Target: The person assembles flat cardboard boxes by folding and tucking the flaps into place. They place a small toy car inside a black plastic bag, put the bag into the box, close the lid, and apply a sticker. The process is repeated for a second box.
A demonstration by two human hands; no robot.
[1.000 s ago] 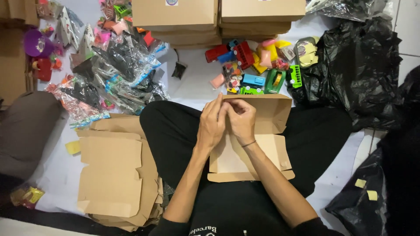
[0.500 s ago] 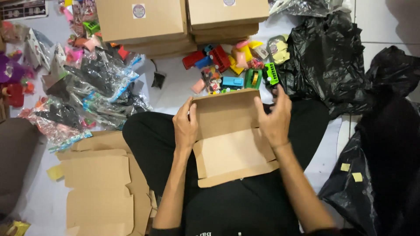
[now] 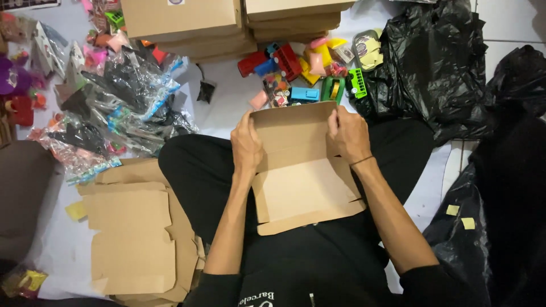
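White floor (image 3: 227, 111) bears toys (image 3: 304, 71), flat cardboard (image 3: 133, 233).

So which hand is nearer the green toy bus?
Right. The right hand grips the cardboard box's far right edge, just below the green toy bus. The left hand holds the box's left edge, farther from the bus.

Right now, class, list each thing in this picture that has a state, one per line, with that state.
Cardboard box: half folded, lid open, on lap.
Left hand: gripping box's left side.
Right hand: gripping box's right side.
Flat cardboard sheets: unfolded, stacked.
Finished boxes: closed, stacked.
Black bags: crumpled.
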